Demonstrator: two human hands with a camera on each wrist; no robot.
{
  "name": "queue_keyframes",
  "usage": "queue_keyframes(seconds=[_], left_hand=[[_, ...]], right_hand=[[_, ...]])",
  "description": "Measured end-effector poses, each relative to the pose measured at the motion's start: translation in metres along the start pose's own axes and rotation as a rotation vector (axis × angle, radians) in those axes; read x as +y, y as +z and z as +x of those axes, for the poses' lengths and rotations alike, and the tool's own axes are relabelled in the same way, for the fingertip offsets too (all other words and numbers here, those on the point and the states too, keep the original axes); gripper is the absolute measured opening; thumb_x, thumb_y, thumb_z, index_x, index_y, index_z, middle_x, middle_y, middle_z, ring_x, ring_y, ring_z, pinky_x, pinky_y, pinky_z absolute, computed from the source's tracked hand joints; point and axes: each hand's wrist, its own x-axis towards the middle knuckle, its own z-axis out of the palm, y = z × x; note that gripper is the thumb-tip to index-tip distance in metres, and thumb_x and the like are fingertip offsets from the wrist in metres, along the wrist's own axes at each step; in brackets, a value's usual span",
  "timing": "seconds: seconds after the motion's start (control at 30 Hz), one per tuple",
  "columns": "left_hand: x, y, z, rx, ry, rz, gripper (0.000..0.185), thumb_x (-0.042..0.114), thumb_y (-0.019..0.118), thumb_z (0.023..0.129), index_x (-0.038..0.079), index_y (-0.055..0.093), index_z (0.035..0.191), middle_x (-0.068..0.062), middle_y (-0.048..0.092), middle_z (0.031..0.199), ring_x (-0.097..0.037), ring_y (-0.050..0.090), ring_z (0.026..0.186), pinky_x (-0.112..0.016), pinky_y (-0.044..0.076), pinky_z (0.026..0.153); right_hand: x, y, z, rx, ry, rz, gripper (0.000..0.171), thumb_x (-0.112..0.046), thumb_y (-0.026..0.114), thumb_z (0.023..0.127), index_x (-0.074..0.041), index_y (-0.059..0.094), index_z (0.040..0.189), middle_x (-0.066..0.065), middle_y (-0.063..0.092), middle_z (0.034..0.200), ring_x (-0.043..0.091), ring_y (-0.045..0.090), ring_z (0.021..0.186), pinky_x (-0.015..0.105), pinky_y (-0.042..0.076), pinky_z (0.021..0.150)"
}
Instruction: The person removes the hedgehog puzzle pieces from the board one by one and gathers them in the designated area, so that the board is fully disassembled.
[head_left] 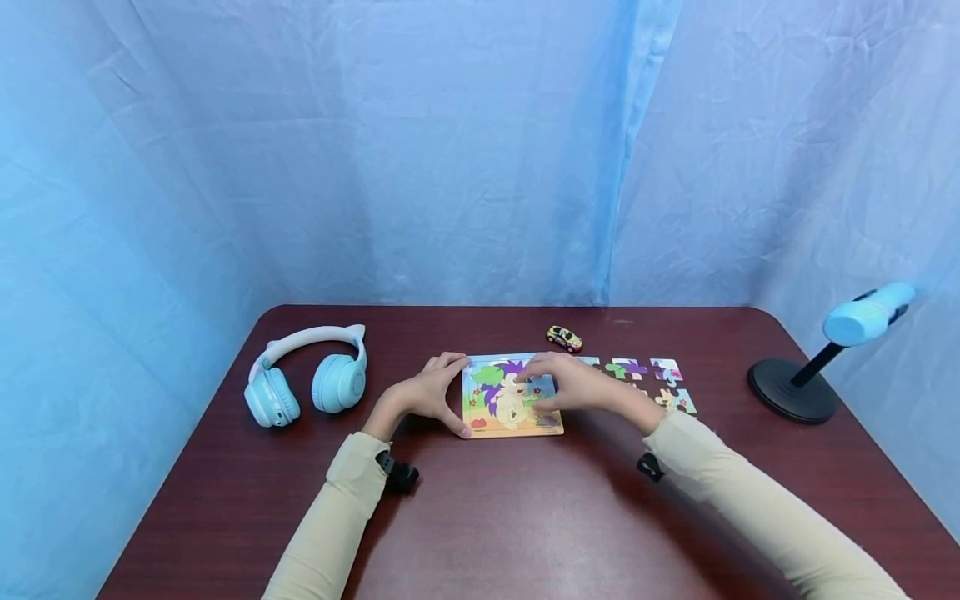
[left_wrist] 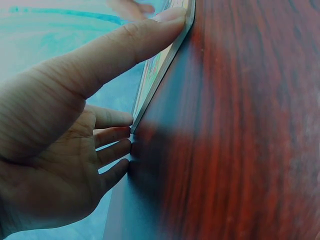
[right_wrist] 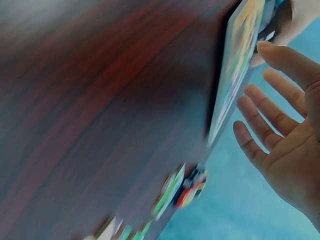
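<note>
Where two pale sleeves (head_left: 757,492) reach over the near side of a dark red-brown table (head_left: 480,533), small black devices (head_left: 403,477) are strapped at the wrists. Beyond them, the left hand (head_left: 426,393) spans the left edge of a puzzle board (head_left: 517,432), its thumb on the near corner and its straight fingers stretched to the far corner. The right hand (head_left: 576,385) is over the board's right part, fingers slightly bent and spread, thumb apart from them, holding nothing. The board lies flat near the middle of the table, showing a cartoon figure with purple hair. To its right lie loose puzzle pieces (head_left: 682,401). Light blue headphones (head_left: 339,383) rest on the left; well off to the right stands a light blue microphone (head_left: 857,322) on a round black base. Farther back sits a toy car (head_left: 564,338), and behind everything hangs a blue curtain (head_left: 450,167).
</note>
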Motion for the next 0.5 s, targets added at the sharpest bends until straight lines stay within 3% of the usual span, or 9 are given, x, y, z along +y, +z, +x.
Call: queue_keyframes(seconds=[0.2, 0.5], left_hand=[[0.002, 0.0, 0.0, -0.001, -0.011, 0.002, 0.122, 0.042, 0.093, 0.071, 0.007, 0.022, 0.163, -0.013, 0.025, 0.163, -0.033, 0.025, 0.148, -0.055, 0.034, 0.118], [0.003, -0.001, -0.002, -0.008, 0.001, -0.007, 0.12, 0.04, 0.093, 0.072, 0.004, 0.022, 0.162, -0.014, 0.025, 0.163, -0.034, 0.024, 0.148, -0.056, 0.033, 0.118]], right_hand=[[-0.01, 0.014, 0.027, -0.027, -0.006, 0.082, 0.038, -0.017, 0.079, 0.09, -0.009, 0.072, 0.126, 0.007, 0.069, 0.125, 0.024, 0.065, 0.112, 0.045, 0.055, 0.094], [-0.022, 0.022, 0.049, -0.082, 0.001, 0.04, 0.037, -0.014, 0.076, 0.09, -0.008, 0.072, 0.127, 0.01, 0.069, 0.124, 0.023, 0.064, 0.11, 0.04, 0.055, 0.091]])
